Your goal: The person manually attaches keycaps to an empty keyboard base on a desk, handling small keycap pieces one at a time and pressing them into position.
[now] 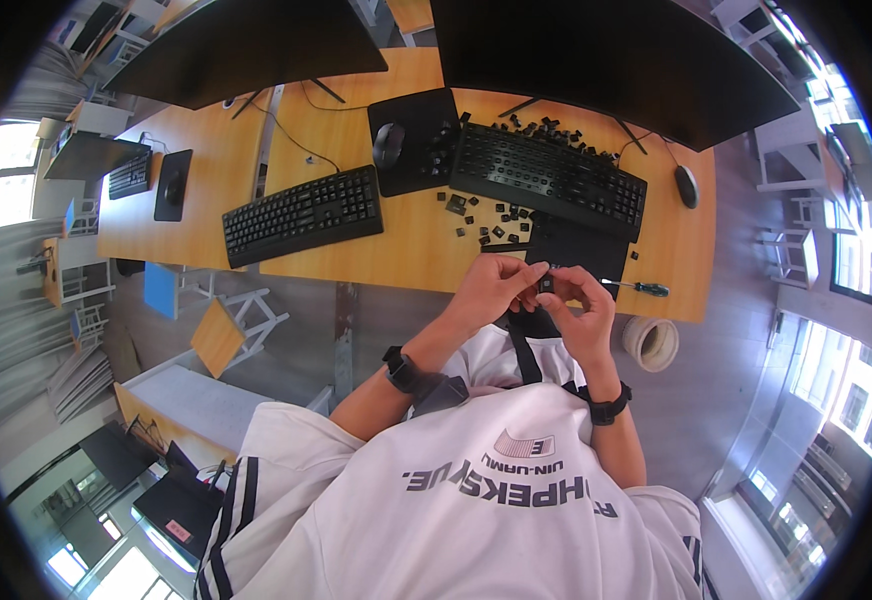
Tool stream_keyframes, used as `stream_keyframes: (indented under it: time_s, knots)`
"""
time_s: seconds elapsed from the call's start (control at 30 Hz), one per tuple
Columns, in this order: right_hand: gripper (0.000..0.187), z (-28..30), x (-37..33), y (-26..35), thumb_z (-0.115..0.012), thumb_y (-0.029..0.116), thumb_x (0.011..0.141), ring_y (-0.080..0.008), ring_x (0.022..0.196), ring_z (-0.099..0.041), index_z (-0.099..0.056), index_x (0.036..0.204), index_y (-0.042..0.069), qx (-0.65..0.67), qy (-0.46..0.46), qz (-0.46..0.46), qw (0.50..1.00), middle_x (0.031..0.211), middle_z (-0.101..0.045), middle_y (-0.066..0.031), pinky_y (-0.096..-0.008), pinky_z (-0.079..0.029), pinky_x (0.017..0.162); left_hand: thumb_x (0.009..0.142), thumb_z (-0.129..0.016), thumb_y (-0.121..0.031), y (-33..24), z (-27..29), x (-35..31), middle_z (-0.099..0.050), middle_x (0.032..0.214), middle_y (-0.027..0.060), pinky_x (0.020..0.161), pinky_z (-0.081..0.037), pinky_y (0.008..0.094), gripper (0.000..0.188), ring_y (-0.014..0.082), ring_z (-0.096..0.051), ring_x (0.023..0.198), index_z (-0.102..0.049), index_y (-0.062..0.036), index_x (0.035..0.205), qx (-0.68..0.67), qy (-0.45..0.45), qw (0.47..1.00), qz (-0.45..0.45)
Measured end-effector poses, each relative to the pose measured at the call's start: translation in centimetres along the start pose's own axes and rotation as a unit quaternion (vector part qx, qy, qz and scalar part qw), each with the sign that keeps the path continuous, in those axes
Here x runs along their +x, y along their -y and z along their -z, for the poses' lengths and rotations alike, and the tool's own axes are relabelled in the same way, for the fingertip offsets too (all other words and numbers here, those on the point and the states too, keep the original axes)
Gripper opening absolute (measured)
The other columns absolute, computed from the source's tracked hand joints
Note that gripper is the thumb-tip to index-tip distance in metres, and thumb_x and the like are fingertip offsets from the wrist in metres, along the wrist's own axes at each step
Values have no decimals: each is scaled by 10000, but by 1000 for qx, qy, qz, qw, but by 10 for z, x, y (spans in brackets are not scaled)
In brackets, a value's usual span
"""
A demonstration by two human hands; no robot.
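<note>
In front of my chest, at the desk's near edge, both hands meet around a small black keycap (546, 285). My left hand (496, 288) is closed, its thumb and fingertips pinching at the piece. Opposite it, my right hand (582, 305) grips the same piece between curled fingers. Just beyond lies a black keyboard (546, 175) with many keycaps off, baring its dark plate. Loose black keycaps (501, 213) are scattered before it, and more keycaps (553, 133) are heaped behind. A screwdriver (650, 289) with a dark green handle rests right of my right hand.
Left of the stripped keyboard sits a second keyboard (303, 215), complete. A mouse (388, 146) lies on a black mat; another mouse (687, 186) is at the right. Two large monitors (606, 60) stand along the back. A pale bin (651, 343) stands on the floor beside the desk.
</note>
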State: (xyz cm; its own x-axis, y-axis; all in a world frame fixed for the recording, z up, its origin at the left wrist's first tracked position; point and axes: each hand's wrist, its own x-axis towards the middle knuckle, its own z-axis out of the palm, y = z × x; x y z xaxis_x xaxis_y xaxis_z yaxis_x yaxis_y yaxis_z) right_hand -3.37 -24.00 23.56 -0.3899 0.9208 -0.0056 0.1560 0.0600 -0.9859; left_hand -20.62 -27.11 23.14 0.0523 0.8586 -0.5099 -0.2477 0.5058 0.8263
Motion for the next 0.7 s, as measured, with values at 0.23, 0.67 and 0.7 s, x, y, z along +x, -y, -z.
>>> stream_keyframes:
  time_s: [0.23, 0.67, 0.7]
  knots:
    - [224, 15, 8, -8, -737, 22, 809, -95, 748, -621, -663, 1012, -39, 56, 50, -26, 997, 864, -620, -34, -217, -487, 695, 950, -625, -349, -6, -2, 2, -661, 680, 45, 562, -460, 216, 375, 101, -615, 610, -677, -14, 791, -17, 19, 1000, -3]
    - [278, 39, 17, -7, -829, 3, 703, -84, 728, -628, -679, 935, -29, 72, 82, -1, 994, 862, -637, -34, -209, -487, 659, 938, -646, -363, 3, -21, 12, -653, 681, 30, 591, -464, 211, 362, 86, -606, 624, -635, -53, 752, -47, 10, 999, -9]
    - [278, 41, 17, -7, -830, 1, 700, -83, 722, -626, -678, 932, -27, 74, 80, -2, 994, 857, -637, -33, -208, -485, 655, 938, -646, -363, 3, -22, 12, -653, 681, 30, 591, -464, 211, 362, 86, -606, 624, -635, -53, 752, -45, 10, 999, -9]
